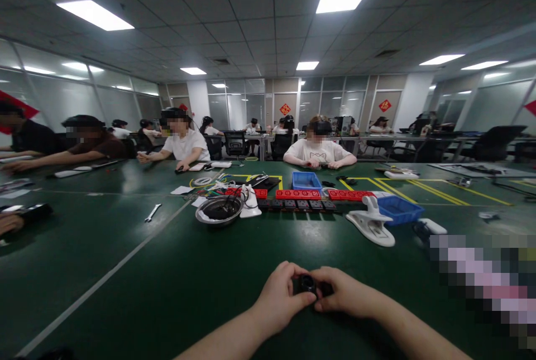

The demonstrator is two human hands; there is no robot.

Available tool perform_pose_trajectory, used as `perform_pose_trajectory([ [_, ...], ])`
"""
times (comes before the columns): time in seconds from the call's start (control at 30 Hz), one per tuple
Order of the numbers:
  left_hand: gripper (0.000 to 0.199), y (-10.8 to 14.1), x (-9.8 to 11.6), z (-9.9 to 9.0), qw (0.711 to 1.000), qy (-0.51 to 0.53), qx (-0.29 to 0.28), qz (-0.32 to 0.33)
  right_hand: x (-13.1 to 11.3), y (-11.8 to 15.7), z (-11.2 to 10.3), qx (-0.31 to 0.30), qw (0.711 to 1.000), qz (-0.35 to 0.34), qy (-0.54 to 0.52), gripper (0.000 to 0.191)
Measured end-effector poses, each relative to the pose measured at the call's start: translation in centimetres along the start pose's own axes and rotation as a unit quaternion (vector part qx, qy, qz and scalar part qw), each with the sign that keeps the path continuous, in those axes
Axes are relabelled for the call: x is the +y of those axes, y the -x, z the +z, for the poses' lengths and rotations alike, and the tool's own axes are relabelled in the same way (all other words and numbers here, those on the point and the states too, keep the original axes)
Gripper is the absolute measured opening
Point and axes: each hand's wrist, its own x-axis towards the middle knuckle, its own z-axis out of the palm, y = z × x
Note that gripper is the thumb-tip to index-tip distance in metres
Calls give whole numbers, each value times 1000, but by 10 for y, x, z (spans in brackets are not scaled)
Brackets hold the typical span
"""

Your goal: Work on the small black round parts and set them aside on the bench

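A small black device with a round, lens-like front [309, 283] is held between my two hands, just above the green table. It looks like a webcam, but I cannot make out its exact kind. My left hand [280, 296] grips it from the left, with the thumb below the round front and the fingers over the top. From the right, my right hand [341, 292] closes its thumb and fingers on the same device. The fingers cover much of its body.
Across the green table [167, 287] stand a metal bowl [201, 219], a white clip stand [371, 225], red socket strips [297, 194] and blue trays [404, 212] [306, 180]. A wrench [153, 212] lies to the left. A person [320, 148] sits opposite; others work at the left.
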Motion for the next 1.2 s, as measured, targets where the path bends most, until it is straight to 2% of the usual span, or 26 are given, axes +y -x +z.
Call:
perform_pose_trajectory([
  [0.17, 29, -2, -2, 0, 1000, 5, -2, 4, 2, -1, 1, -2, 1000, 3, -25, 17],
  [0.4, 29, -1, 0, 1, 1000, 7, -1, -4, 5, -3, 3, 18, 1000, 11, -8, 15],
  [0.63, 28, 1, 2, 4, 998, -56, 35, -9, 4, -2, 3, 36, 999, 20, 23, 16],
  [0.77, 29, 1, 2, 5, 995, -76, 56, -16, 1, -5, 9, 71, 990, 57, 106, 23],
  [0.9, 28, 0, 3, 4, 993, -81, 86, -19, -2, -9, 24, 153, 957, 91, 229, 21],
  [0.97, 27, 0, 3, 3, 993, -79, 87, -14, -3, -9, 28, 173, 945, 97, 259, 21],
  [1.07, 28, 0, 2, 1, 995, -79, 65, 3, -5, -6, 26, 159, 949, 102, 252, 30],
  [1.2, 30, 0, 0, -1, 997, -76, 25, 16, -10, 1, 11, 88, 983, 42, 155, 43],
])
